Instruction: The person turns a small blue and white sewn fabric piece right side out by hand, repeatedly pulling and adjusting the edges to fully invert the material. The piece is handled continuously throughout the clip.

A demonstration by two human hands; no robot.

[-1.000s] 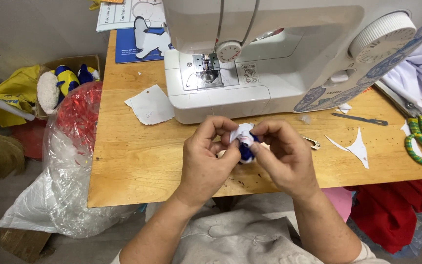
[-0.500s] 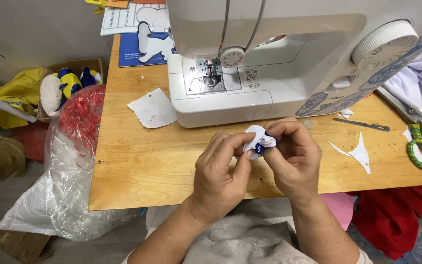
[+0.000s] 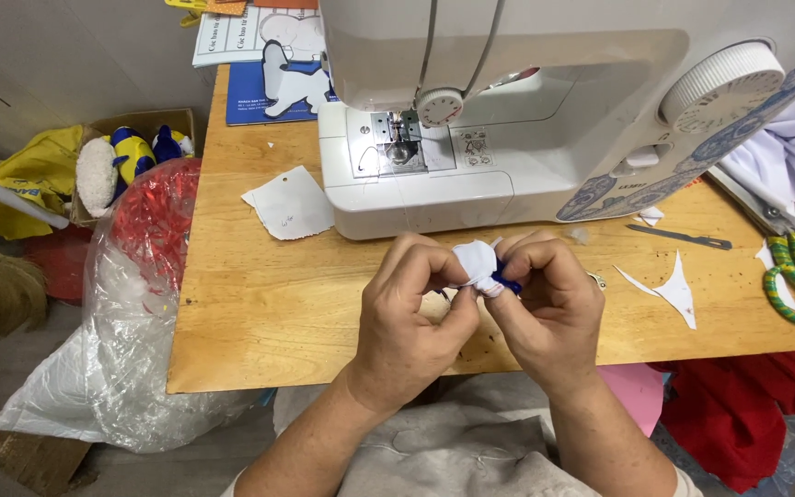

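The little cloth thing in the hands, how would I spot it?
Find the white sewing machine on the wooden table. Just in front, the left hand and right hand pinch a small fabric piece. It is white and dark blue, unlike the flat white scraps nearby.

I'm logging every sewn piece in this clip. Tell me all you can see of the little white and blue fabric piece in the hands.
The small fabric piece looks like soft cloth, mostly white, with dark blue showing at its right side. It is bunched up and largely hidden, pinched between the fingertips of the left hand and the right hand. It is held above the front of the wooden table, just before the sewing machine. Its full shape cannot be made out.
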